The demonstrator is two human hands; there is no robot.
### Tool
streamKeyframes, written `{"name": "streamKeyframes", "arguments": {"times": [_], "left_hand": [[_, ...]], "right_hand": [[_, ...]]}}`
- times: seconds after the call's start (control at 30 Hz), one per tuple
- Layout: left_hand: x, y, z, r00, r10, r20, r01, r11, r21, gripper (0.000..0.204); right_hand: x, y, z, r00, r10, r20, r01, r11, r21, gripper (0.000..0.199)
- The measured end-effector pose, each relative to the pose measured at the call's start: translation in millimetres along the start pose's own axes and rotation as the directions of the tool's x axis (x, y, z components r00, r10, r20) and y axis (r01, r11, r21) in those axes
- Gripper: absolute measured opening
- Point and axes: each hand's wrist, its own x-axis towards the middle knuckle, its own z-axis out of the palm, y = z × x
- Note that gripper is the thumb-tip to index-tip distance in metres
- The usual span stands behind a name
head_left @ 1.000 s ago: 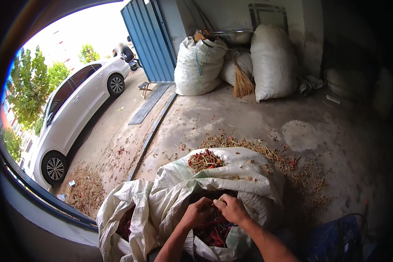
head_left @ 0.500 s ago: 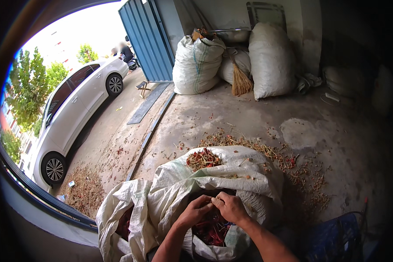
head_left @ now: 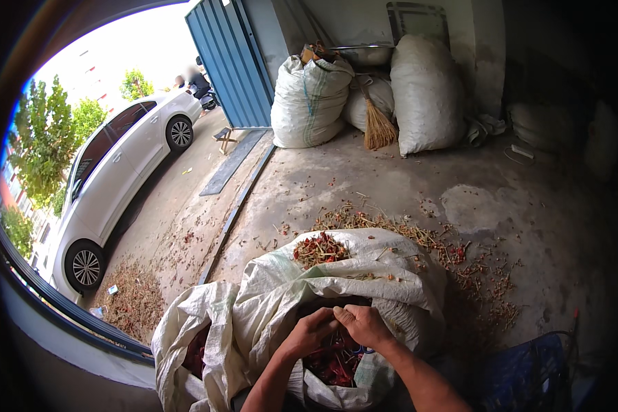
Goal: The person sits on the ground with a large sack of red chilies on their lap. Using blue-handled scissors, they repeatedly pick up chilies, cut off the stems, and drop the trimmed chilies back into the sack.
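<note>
My left hand and my right hand meet fingertip to fingertip above the mouth of a white woven sack. Both are closed in a pinch, and whatever lies between the fingers is hidden by them. Beneath them, dark red dried chilies fill the opening. A heap of pale stems with red bits rests on the folded top of the sack, on the far side of my hands. More dark red chilies show through a second gap in the white cloth at the left.
Scattered stems cover the floor beyond the sack and to its right. A blue crate stands at the lower right. Stuffed white sacks and a straw broom are at the back. Outside, left of a blue metal door, a white car is parked.
My hands stay together over the sack with only a very slight shift of the fingers. The sack and the stem heap look the same.
</note>
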Motion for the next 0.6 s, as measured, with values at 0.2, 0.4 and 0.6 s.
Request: {"name": "streamKeyframes", "arguments": {"times": [0.2, 0.4, 0.6], "left_hand": [[-1.0, -16.1, -3.5, 0.999, 0.042, 0.005, -0.042, 0.977, 0.207, 0.013], [-1.5, -8.8, 9.4, 0.990, 0.077, -0.115, -0.028, 0.926, 0.378, 0.013], [-3.4, 0.7, 21.0, 0.974, 0.106, -0.199, -0.079, 0.987, 0.138, 0.013]], "right_hand": [[0.5, 0.4, -4.3, 0.998, -0.015, 0.065, 0.024, 0.992, -0.127, 0.043], [-6.0, -2.5, 4.4, 0.966, -0.237, -0.102, 0.184, 0.911, -0.370, 0.041], [-5.2, -1.3, 5.2, 0.990, 0.030, -0.137, -0.020, 0.997, 0.076, 0.043]]}}
